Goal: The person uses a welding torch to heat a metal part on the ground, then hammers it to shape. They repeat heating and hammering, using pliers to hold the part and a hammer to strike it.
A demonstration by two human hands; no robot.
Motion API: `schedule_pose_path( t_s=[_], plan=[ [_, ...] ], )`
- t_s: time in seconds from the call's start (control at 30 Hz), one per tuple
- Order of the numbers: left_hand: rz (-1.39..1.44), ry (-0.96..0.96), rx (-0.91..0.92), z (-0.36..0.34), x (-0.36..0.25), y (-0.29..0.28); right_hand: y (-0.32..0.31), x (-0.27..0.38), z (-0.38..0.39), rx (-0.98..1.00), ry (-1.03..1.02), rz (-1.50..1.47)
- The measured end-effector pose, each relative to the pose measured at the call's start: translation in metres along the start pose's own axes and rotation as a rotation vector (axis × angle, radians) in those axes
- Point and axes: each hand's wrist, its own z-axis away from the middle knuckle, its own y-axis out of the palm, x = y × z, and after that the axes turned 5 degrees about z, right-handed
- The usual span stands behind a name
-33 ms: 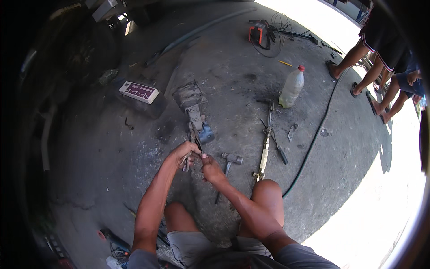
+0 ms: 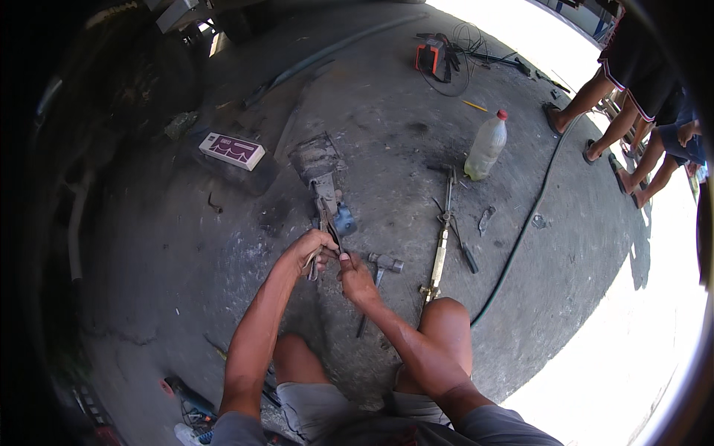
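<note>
My left hand (image 2: pixel 312 250) is closed around a metal tool (image 2: pixel 326 219) that looks like locking pliers, its handles jutting below the fist. My right hand (image 2: pixel 355 281) grips the dark lower end of the same tool, thumb on top; how its fingers wrap is partly hidden. The tool's upper end rests against a grimy metal bracket (image 2: pixel 325 190) with a flat plate (image 2: pixel 312 157) lying on the floor. A blue metal piece (image 2: pixel 343 220) sits beside the bracket. Just right of my hands lie a hammer (image 2: pixel 385 263) and a brass cutting torch (image 2: pixel 439 260).
A plastic bottle (image 2: pixel 483 149) stands beyond the torch. A purple-and-white box (image 2: pixel 231 152) sits on a dark object at left. An orange-black machine (image 2: pixel 435 59) with cables is behind. Other people's legs (image 2: pixel 595 100) line the right side. A hose (image 2: pixel 513 249) crosses the floor (image 2: pixel 171 290).
Both hands and the tool they hold have shifted a few pixels to the right, the right hand a little higher. The surroundings look nearly the same.
</note>
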Motion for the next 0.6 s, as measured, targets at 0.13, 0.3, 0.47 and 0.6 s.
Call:
schedule_pose_path(
  t_s=[0.13, 0.3, 0.47, 0.6],
  plan=[
    [0.263, -0.026, 0.105, -0.01, -0.02, 0.02, -0.027, 0.016, -0.005, -0.179, -0.161, -0.112],
    [0.329, 0.047, 0.165, -0.004, -0.031, 0.059, -0.055, 0.029, -0.022, -0.121, -0.075, -0.382],
    [0.356, 0.037, 0.095, -0.003, -0.046, 0.068, -0.067, 0.036, -0.044, -0.095, -0.087, -0.366],
    [0.368, 0.067, -0.022, -0.006, -0.061, 0.067, -0.069, 0.066, -0.039, -0.035, -0.011, -0.384]
  ],
)
